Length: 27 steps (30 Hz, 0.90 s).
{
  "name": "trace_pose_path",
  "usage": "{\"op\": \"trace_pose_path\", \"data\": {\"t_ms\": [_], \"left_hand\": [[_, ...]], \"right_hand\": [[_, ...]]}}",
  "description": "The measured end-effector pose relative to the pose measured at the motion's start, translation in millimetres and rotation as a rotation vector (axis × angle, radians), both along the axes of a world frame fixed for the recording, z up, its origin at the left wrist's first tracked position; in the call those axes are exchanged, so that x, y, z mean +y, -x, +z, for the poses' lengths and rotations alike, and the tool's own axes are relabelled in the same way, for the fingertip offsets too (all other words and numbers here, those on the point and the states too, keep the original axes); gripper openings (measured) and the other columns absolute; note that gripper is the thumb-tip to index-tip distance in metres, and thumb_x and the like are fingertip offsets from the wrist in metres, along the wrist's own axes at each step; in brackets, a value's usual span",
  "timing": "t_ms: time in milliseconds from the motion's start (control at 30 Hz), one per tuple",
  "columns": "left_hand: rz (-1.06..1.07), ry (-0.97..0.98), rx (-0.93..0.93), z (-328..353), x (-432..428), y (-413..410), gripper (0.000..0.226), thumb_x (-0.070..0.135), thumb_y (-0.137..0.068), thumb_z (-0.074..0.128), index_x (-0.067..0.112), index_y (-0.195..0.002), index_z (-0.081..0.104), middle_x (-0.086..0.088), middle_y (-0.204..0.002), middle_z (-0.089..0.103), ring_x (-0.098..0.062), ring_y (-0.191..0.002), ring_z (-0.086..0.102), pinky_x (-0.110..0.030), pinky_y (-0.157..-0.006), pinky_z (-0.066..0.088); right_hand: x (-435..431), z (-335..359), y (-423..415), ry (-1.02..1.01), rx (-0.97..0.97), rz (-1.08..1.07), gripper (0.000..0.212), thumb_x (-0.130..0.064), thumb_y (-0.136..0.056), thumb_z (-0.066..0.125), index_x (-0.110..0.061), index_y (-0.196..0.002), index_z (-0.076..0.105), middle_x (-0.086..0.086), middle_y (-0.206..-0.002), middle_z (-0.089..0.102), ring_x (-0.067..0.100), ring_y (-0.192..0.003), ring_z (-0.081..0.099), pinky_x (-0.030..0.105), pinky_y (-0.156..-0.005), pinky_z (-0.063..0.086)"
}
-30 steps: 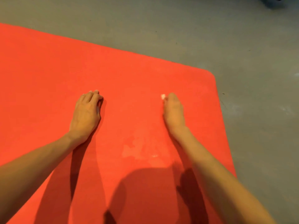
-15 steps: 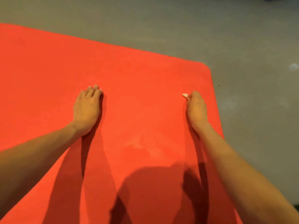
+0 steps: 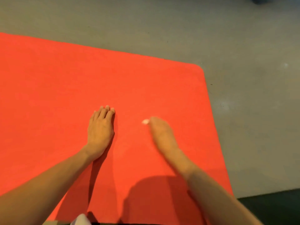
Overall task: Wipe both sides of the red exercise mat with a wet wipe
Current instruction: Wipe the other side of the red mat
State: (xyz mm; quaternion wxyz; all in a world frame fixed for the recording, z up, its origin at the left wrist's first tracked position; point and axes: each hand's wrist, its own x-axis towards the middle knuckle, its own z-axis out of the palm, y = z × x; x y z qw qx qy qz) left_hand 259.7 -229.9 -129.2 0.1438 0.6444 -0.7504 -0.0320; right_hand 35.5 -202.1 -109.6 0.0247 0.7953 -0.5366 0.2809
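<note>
On the red mat (image 3: 146,85), spread over the grey floor (image 3: 243,46), my left hand (image 3: 100,132) lies flat, fingers straight. Right of it, my blurred right hand (image 3: 162,135) covers a white wet wipe (image 3: 145,121); its grip I cannot tell.

Bare mat (image 3: 65,82) surrounds the right hand (image 3: 162,135), except the left hand (image 3: 100,132) flat nearby.

Grey concrete-looking floor (image 3: 243,38), faintly scuffed; a darker surface (image 3: 276,208), perhaps a rug, lower right
</note>
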Motion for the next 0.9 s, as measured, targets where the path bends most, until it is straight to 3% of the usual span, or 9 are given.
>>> {"op": "trace_pose_path", "data": {"t_ms": [133,233,300,400,533,633,733,833,900], "left_hand": [[0.070,-0.022,0.095,-3.1,7.4,10.2,0.047,-0.008,-0.089,0.044,0.001,-0.135,0.048,-0.018,-0.147,0.040,-0.035,-0.141,0.029,-0.045,-0.117,0.015],[0.067,-0.001,0.090,-2.1,8.2,11.3,0.048,-0.007,-0.088,0.044,0.001,-0.135,0.047,-0.019,-0.147,0.040,-0.035,-0.141,0.029,-0.045,-0.118,0.015],[0.068,-0.005,0.094,-2.4,8.6,10.9,0.047,-0.007,-0.088,0.045,0.001,-0.135,0.047,-0.019,-0.146,0.041,-0.035,-0.140,0.030,-0.045,-0.118,0.016],[0.076,-0.002,0.101,-2.4,7.3,10.8,0.045,-0.006,-0.089,0.044,0.001,-0.133,0.048,-0.019,-0.145,0.042,-0.035,-0.139,0.031,-0.045,-0.118,0.017],[0.074,-0.035,0.101,-2.4,5.4,11.6,0.043,-0.004,-0.091,0.045,0.001,-0.133,0.049,-0.020,-0.145,0.042,-0.036,-0.139,0.032,-0.046,-0.117,0.018],[0.052,-0.104,0.082,0.9,2.2,7.4,0.042,-0.004,-0.092,0.044,0.000,-0.132,0.050,-0.022,-0.144,0.043,-0.039,-0.137,0.033,-0.051,-0.114,0.020],[0.000,-0.201,0.029,16.6,-3.8,3.2,0.040,-0.003,-0.092,0.044,0.000,-0.131,0.050,-0.022,-0.143,0.043,-0.039,-0.134,0.036,-0.051,-0.110,0.027],[0.001,-0.283,0.032,41.0,-12.4,7.6,0.034,0.002,-0.093,0.043,0.001,-0.125,0.056,-0.019,-0.138,0.046,-0.038,-0.123,0.044,-0.046,-0.097,0.036],[0.028,-0.330,0.025,51.1,-18.3,11.5,0.033,0.007,-0.093,0.045,0.002,-0.123,0.057,-0.019,-0.136,0.047,-0.039,-0.120,0.047,-0.046,-0.094,0.039]], "right_hand": [[-36.6,14.0,104.7,-0.304,-0.029,-0.580,0.021,-0.020,-0.095,0.048,-0.001,-0.088,0.053,0.023,-0.084,0.063,0.041,-0.079,0.059,0.043,-0.063,0.039],[-43.8,13.7,103.6,-0.355,-0.129,-0.782,0.021,-0.018,-0.099,0.043,0.001,-0.099,0.051,0.026,-0.095,0.063,0.044,-0.089,0.059,0.045,-0.067,0.038],[-31.5,4.9,57.5,-0.270,-0.102,-0.673,0.013,-0.008,-0.094,0.048,0.001,-0.097,0.057,0.024,-0.088,0.066,0.041,-0.080,0.064,0.043,-0.063,0.046],[10.1,-15.9,-28.0,-0.113,-0.016,-0.196,0.022,-0.003,-0.081,0.050,-0.008,-0.098,0.062,0.011,-0.080,0.068,0.028,-0.070,0.067,0.035,-0.058,0.052],[51.5,-1.6,-65.6,-0.151,0.074,0.091,0.010,-0.022,-0.091,0.045,-0.022,-0.083,0.038,-0.003,-0.065,0.053,0.018,-0.060,0.053,0.032,-0.057,0.036],[31.8,4.2,-16.5,-0.074,0.195,-0.010,0.002,-0.024,-0.083,0.042,-0.022,-0.084,0.042,-0.003,-0.065,0.056,0.018,-0.060,0.056,0.031,-0.058,0.037],[4.9,8.3,57.6,-0.223,0.179,-0.395,0.014,-0.013,-0.086,0.042,-0.009,-0.087,0.055,0.011,-0.071,0.063,0.031,-0.064,0.064,0.037,-0.054,0.046],[2.3,12.7,98.8,-0.479,-0.079,-0.828,0.015,-0.010,-0.097,0.039,0.000,-0.103,0.050,0.023,-0.097,0.063,0.041,-0.090,0.061,0.047,-0.072,0.043],[8.0,12.3,71.5,-0.511,-0.209,-0.780,0.019,-0.008,-0.098,0.037,0.000,-0.106,0.051,0.023,-0.101,0.063,0.040,-0.094,0.061,0.046,-0.077,0.044]]}}
